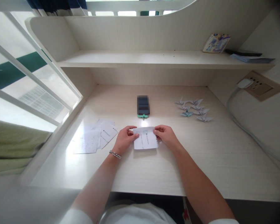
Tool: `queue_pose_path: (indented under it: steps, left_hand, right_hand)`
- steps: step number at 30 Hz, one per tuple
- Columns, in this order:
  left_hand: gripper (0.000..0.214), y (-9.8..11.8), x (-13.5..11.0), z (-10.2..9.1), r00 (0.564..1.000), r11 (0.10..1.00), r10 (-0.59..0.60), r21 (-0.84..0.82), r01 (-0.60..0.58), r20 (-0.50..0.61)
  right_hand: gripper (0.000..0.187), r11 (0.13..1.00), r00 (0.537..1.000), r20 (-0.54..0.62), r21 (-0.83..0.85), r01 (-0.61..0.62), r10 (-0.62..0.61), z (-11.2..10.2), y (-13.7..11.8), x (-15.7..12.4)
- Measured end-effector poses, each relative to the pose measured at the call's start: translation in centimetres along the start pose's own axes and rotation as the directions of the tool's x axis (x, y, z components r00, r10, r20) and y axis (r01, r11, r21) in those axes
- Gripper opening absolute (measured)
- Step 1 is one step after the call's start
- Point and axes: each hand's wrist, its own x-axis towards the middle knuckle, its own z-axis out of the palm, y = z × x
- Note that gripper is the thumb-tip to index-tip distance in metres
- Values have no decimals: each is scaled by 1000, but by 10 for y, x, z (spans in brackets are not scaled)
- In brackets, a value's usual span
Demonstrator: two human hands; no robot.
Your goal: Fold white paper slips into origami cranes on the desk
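Note:
A white sheet of paper [145, 140] with printed marks is held up just above the desk, between both hands. My left hand [126, 138] pinches its left edge, thumb on the front face. At the upper right edge, my right hand [166, 135] grips the paper between thumb and fingers. Several loose printed sheets [90, 141] lie overlapping on the desk to the left. Several small folded paper cranes [198, 111], one of them bluish, stand grouped at the right rear. Whether the held paper has more than one layer, I cannot tell.
Behind the paper lies a dark phone [143, 105] with a green edge. A shelf [130, 58] spans the back, bearing a small box [216, 43] and some flat items. A cable [242, 126] runs from the wall socket [262, 86] down the right side. White bars [35, 81] border the left.

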Motion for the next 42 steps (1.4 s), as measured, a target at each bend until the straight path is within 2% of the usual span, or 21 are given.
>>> queue_pose_path:
  steps: [4,8,16,23,25,29,31,34,37,40,42]
  left_hand:
    - [46,0,1,0,1000,998,-9,-60,10,8]
    - [43,0,1,-1,999,1000,1,-20,-1,38]
    - [43,3,-2,1,1000,999,-4,-47,5,22]
    - [38,2,-1,1,999,998,15,-62,-13,33]
    - [34,2,0,2,1000,996,18,-92,-16,22]
    - [28,0,1,3,999,989,26,-143,-28,-19]
    - [28,-1,1,4,1000,989,14,-148,-17,-20]
    - [28,1,0,3,1000,994,3,-111,0,28]
    - [27,9,2,-1,993,999,39,21,-42,112]
    - [31,21,8,-3,987,988,78,119,-95,140]
    - [32,27,13,-2,984,989,94,103,-110,150]
  right_hand:
    - [22,1000,1000,3,-26,11,-11,-1,2,1]
    - [25,999,999,20,26,32,-33,-1,2,1]
    - [27,995,994,-55,-48,88,-90,1,6,3]
    - [30,998,997,-57,-13,60,-61,1,3,3]
    - [32,999,999,-23,-14,33,-34,0,1,0]
    - [34,997,983,182,-65,39,-27,-1,-4,-6]
    - [30,996,981,187,-70,64,-49,-1,-5,-8]
    - [27,996,994,90,-42,73,-69,-3,-7,-8]
    - [27,991,994,25,-77,110,-108,-7,-11,-8]
    - [28,979,991,43,-156,133,-128,-9,-19,-8]
    - [28,972,988,98,-196,133,-116,-9,-24,-7]
